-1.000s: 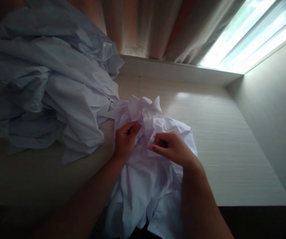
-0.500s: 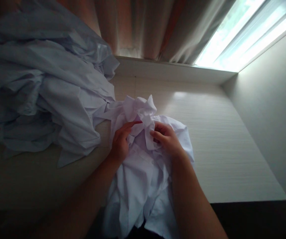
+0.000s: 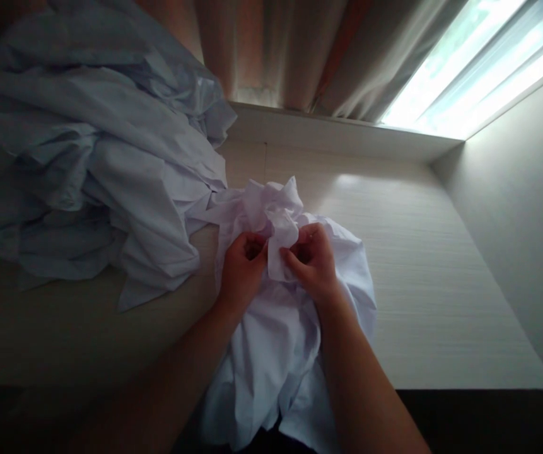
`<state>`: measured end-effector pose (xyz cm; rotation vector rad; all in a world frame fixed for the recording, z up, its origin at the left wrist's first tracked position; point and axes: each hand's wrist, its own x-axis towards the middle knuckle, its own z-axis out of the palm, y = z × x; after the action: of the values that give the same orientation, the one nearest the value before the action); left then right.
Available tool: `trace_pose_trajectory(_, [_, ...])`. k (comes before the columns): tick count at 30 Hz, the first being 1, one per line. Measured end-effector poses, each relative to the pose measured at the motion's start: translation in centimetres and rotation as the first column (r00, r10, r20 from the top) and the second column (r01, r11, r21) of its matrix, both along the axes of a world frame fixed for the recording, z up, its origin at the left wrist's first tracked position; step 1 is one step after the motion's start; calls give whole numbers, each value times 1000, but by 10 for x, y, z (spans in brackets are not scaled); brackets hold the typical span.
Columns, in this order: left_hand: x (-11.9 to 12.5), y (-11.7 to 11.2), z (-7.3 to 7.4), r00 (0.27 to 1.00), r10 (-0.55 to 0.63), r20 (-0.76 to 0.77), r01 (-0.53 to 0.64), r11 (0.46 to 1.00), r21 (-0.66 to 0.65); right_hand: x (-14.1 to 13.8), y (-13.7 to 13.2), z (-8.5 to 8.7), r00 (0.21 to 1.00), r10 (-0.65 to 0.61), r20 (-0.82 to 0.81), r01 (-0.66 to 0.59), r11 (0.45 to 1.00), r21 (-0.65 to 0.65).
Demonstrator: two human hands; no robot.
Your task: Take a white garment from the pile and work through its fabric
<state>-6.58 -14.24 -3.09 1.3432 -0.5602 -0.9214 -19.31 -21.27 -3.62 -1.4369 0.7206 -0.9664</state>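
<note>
A crumpled white shirt lies before me, its lower part hanging over the front edge of the pale surface. Its collar stands up in folds between my hands. My left hand pinches the cloth at the left of the collar, thumb and fingers curled together. On the other side, my right hand grips the right edge of the collar between thumb and fingers. The fingertips of both hands are partly hidden by the cloth.
A big heap of white garments lies to the left, touching the shirt's edge. Behind the pale wooden surface hang striped curtains beside a bright window. A pale wall bounds the right side.
My left hand has gone from stretched fingers at the collar to a closed pinch lower on it. My right hand keeps its hold. The view has shifted slightly.
</note>
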Motion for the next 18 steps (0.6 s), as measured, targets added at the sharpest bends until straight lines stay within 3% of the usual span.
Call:
trace_pose_trajectory(3, [3,-1,0,994,40,103,-41,999,16,-1,2,2,986,-135,-101,109,966,-233])
trace_pose_trajectory(5, [3,1,2,986,79,146,-76,997,-22,-1,4,8,979,-153,-132,96,926,-366])
trace_pose_trajectory(7, [3,3,3,975,108,193,-99,993,-59,0,6,14,979,-128,-158,51,907,-419])
trace_pose_trajectory(11, [-1,7,4,977,88,192,-67,992,-109,6,8,15,967,-96,-238,1,928,-372])
trace_pose_trajectory(15, [-6,10,8,995,-3,97,20,986,-168,8,4,7,961,-93,-261,39,978,-206])
trace_pose_trajectory(18, [-7,9,10,999,-11,53,20,987,-159,8,0,5,978,-53,-204,38,996,-78])
